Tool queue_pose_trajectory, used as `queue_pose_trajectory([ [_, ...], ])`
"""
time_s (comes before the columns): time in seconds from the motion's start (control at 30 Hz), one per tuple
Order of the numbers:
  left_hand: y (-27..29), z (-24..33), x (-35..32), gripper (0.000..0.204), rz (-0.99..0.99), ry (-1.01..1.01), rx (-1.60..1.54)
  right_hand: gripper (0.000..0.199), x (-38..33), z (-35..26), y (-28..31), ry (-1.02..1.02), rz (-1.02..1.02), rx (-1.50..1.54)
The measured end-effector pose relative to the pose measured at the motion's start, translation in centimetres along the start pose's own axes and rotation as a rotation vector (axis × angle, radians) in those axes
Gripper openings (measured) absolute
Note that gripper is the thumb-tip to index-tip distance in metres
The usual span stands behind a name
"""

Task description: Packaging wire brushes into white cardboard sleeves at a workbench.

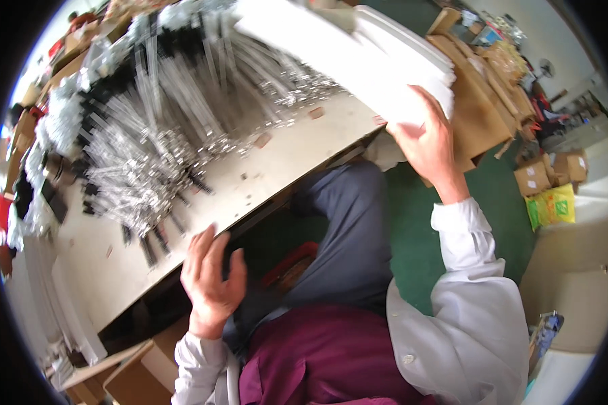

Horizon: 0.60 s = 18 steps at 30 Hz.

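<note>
Head view: white piece [348, 61], upper centre, its lower end clasped by right hand [427, 138]; left hand [213, 280], lower left, half-spread, empty.

The long piece [344, 64] is white, the tabletop [284, 145] cream, the floor [412, 216] green.
</note>
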<state>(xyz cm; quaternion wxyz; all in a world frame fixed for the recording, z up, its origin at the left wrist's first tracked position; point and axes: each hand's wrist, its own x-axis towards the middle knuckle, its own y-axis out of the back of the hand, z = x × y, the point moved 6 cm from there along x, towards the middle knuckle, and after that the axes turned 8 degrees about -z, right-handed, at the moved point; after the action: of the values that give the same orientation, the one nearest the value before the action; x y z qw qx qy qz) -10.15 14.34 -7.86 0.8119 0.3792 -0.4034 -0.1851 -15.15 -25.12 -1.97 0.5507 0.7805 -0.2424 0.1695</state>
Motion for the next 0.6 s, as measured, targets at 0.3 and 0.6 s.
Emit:
queue_pose_trajectory([
  [0.3, -3.1, 3.4, 5.4, 0.082, -0.360, -0.124, 0.226, 0.068, -4.1, -14.8, -8.7, 0.519, -0.554, 0.270],
  [0.6, -3.6, -0.8, 4.9, 0.075, -0.476, 0.089, 0.092, 0.061, -3.4, -15.8, -11.7, 0.583, -0.456, 0.248],
])
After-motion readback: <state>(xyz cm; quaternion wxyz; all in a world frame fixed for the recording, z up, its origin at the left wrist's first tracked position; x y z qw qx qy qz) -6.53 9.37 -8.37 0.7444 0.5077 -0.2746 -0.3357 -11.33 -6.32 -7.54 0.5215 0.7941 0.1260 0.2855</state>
